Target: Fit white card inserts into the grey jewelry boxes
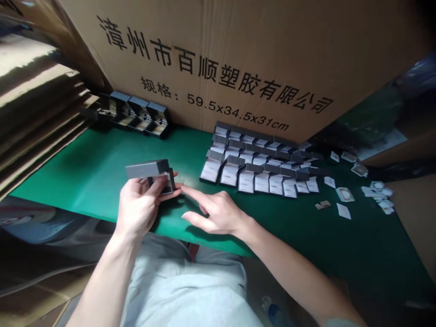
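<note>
A small dark grey hinged box [147, 169] with its lid up is gripped in my left hand [139, 204], the thumb pressing into its inside. Part of the box is covered by the fingers. My right hand [218, 211] hovers just right of it over the green table, index finger pointing at the box and thumb apart, holding nothing. The right index fingertip is close to the left fingers; whether they touch, I cannot tell. Rows of similar open boxes with white inserts [262, 180] stand farther right.
Several open dark boxes [139, 116] stand at the back left. Behind the green table [102, 159] rises a large printed carton [238, 54]. Flat cardboard sheets [37, 109] are stacked on the left. Small white pieces [345, 194] and a brown scrap [323, 205] lie at the right.
</note>
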Action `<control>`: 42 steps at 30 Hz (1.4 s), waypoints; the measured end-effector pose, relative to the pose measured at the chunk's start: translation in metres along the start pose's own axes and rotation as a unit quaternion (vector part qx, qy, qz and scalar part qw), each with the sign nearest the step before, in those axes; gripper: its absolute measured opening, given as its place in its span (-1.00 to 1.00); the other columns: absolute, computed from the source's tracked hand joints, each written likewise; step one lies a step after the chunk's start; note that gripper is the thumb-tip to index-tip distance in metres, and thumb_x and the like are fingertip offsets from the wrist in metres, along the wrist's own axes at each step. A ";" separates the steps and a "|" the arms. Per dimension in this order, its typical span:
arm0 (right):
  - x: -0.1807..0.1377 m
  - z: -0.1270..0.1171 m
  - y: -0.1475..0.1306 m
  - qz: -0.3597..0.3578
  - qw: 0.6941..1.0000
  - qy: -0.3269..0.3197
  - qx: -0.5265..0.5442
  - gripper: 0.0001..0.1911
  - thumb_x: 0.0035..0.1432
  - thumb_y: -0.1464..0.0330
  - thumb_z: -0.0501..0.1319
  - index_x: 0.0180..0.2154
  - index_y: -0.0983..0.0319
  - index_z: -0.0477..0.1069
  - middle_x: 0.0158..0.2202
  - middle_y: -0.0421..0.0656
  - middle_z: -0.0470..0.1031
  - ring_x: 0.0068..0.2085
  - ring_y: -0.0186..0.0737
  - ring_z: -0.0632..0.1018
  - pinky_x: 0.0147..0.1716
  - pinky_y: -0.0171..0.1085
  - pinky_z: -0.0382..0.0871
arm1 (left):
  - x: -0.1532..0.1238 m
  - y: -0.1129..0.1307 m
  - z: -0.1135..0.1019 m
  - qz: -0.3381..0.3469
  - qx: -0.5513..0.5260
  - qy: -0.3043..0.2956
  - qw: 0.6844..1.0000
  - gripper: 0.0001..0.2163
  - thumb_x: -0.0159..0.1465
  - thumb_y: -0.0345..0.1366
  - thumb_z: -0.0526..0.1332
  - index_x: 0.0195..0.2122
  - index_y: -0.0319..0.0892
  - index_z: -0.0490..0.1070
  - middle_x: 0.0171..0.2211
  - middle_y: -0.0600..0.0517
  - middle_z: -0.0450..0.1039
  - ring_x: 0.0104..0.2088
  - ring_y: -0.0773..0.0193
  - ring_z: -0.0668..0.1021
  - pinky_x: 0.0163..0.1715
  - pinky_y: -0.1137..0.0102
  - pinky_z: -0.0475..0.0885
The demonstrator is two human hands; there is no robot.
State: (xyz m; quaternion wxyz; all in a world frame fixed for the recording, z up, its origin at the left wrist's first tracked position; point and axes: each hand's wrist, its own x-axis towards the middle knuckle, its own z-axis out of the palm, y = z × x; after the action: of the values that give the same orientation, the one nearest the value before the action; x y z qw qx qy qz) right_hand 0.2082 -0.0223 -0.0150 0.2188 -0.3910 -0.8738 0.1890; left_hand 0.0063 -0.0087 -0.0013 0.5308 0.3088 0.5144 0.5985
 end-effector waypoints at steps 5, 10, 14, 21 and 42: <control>0.000 0.000 0.001 -0.003 1.000 -0.002 0.007 -0.34 0.48 0.02 0.11 0.45 0.17 0.21 -0.38 -0.25 0.64 -0.48 -0.32 0.52 -0.37 -0.33 0.40 | 0.001 0.000 -0.002 -0.006 0.001 -0.018 1.000 -0.61 0.09 -0.18 0.58 -0.18 -0.22 0.50 -0.21 -0.08 0.69 -0.39 0.18 0.73 -0.42 0.39 0.71; 0.000 0.000 0.000 0.002 1.000 0.000 0.007 -0.35 0.47 0.01 0.12 0.44 0.15 0.23 -0.39 -0.27 0.62 -0.50 -0.35 0.50 -0.40 -0.35 0.36 | 0.002 0.001 -0.002 -0.001 0.001 -0.011 1.000 -0.71 0.14 -0.27 0.51 -0.19 -0.20 0.49 -0.22 -0.06 0.70 -0.41 0.21 0.73 -0.45 0.47 0.67; 0.001 -0.001 0.000 0.008 1.000 0.010 0.029 -0.37 0.47 0.03 0.14 0.42 0.17 0.27 -0.44 -0.28 0.60 -0.53 -0.36 0.47 -0.44 -0.37 0.32 | 0.002 0.000 -0.004 -0.001 0.001 -0.013 1.000 -0.70 0.12 -0.28 0.51 -0.18 -0.20 0.49 -0.21 -0.07 0.70 -0.42 0.20 0.73 -0.46 0.47 0.67; -0.002 0.005 0.003 -0.021 0.997 0.057 0.042 -0.43 0.50 0.06 0.08 0.33 0.25 0.39 -0.46 -0.24 0.60 -0.53 -0.37 0.46 -0.47 -0.37 0.31 | -0.002 -0.002 -0.010 -0.016 0.063 -0.077 0.995 -0.67 0.12 -0.17 0.53 -0.18 -0.22 0.54 -0.27 -0.09 0.68 -0.48 0.19 0.67 -0.57 0.42 0.60; 0.003 0.017 -0.004 0.002 0.983 0.046 -0.176 -0.22 0.49 -0.06 0.08 0.44 0.37 0.18 -0.25 -0.04 0.70 -0.35 -0.18 0.67 -0.49 -0.27 0.32 | -0.012 0.008 0.003 0.068 0.284 -0.100 0.951 -0.67 0.19 -0.18 0.37 -0.04 -0.17 0.60 -0.46 0.09 0.58 -0.60 0.27 0.49 -0.55 0.45 0.40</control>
State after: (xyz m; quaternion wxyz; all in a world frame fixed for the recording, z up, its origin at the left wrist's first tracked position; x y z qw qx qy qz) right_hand 0.1952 -0.0258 -0.0260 0.1864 -0.4337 -0.8814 0.0148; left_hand 0.0090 -0.0185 0.0089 0.4278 0.5391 0.5856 0.4284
